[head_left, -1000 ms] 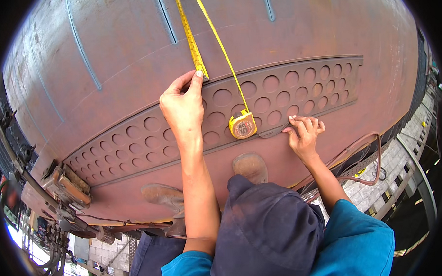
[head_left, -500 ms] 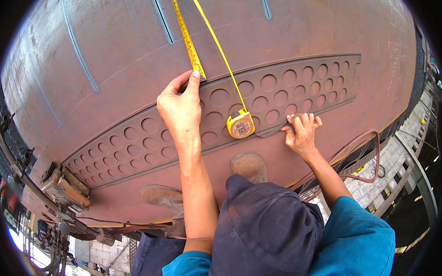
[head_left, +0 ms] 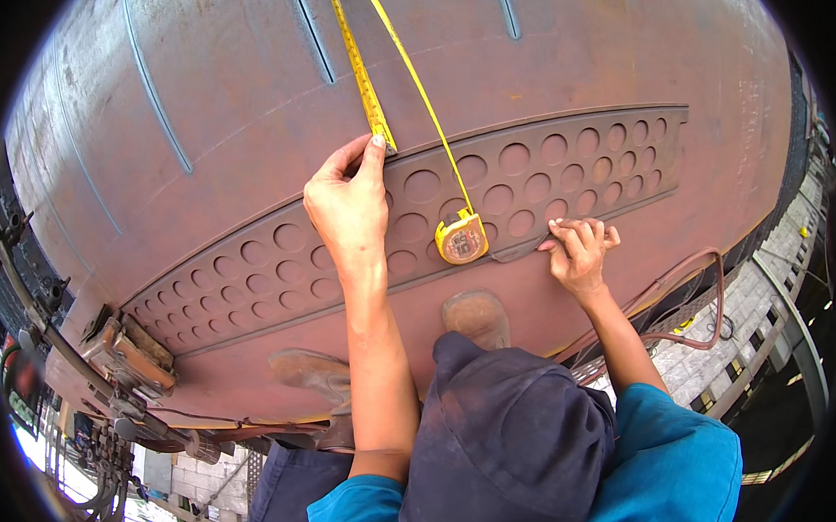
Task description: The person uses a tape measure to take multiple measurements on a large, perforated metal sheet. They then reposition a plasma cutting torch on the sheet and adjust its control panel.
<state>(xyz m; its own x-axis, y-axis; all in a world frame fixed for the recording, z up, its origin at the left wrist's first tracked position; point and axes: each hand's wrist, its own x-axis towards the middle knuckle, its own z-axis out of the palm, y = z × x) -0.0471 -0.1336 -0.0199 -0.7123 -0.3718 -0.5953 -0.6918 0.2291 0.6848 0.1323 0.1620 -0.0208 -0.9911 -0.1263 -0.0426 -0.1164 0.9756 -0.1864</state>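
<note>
My left hand (head_left: 347,208) pinches the end of a yellow tape measure blade (head_left: 364,88) between thumb and finger, at the upper edge of a dark strip with rows of round holes (head_left: 672,155). The blade runs up out of view. A second stretch of tape comes down edge-on into the yellow tape case (head_left: 461,239), which rests against the strip's lower part. Right of the case, my right hand (head_left: 579,255) is curled at the lower edge, fingertips closed on a thin dark strap (head_left: 519,254) leading toward the case. Part of the strip is behind my left hand and forearm.
The strip lies on a large curved reddish-brown steel surface (head_left: 196,232) with narrow blue-edged slots. Two brown boots (head_left: 476,319) stand on it. Bulky navy cloth (head_left: 507,433) covers the lower middle. A rusty block (head_left: 127,354) sits left; looped hoses (head_left: 715,315) hang right.
The whole view has shifted slightly, so everything sits a little farther right. Both hands keep their hold, and the tape case stays in place on the strip.
</note>
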